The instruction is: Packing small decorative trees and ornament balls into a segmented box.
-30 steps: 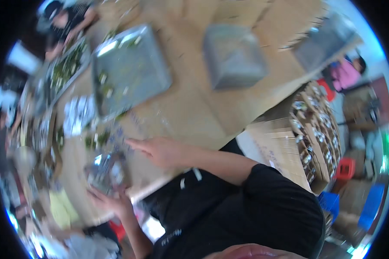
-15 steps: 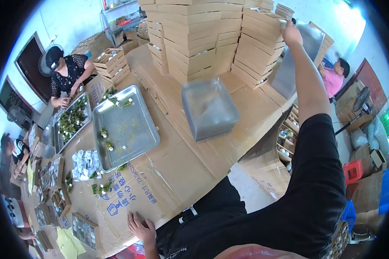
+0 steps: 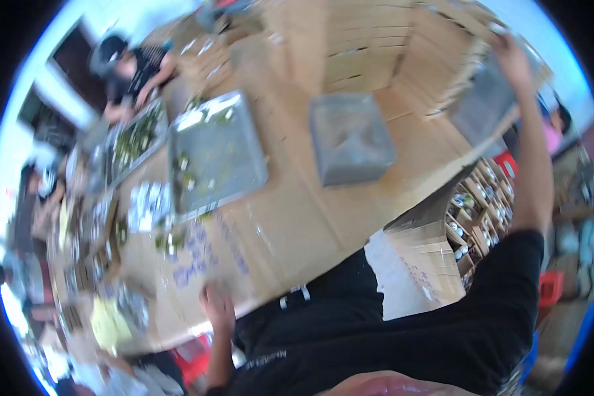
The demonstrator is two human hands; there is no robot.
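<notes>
Brown cardboard: stack of shallow boxes (image 3: 435,59) at the table's (image 3: 290,241) far right, upper part running out of view. Right hand (image 3: 512,63) raised at its top corner, just beside a small whitish object (image 3: 497,28), too blurred to identify; cannot tell whether the fingers grip. Left hand (image 3: 218,309) at the near edge, fingers apparently released, outlines soft. Green sprigs (image 3: 186,179) in the metal tray (image 3: 228,155) smeared; pink-clad person (image 3: 553,137) partly hidden behind the right arm.

Tall stack of brown cardboard boxes (image 3: 437,61)
</notes>
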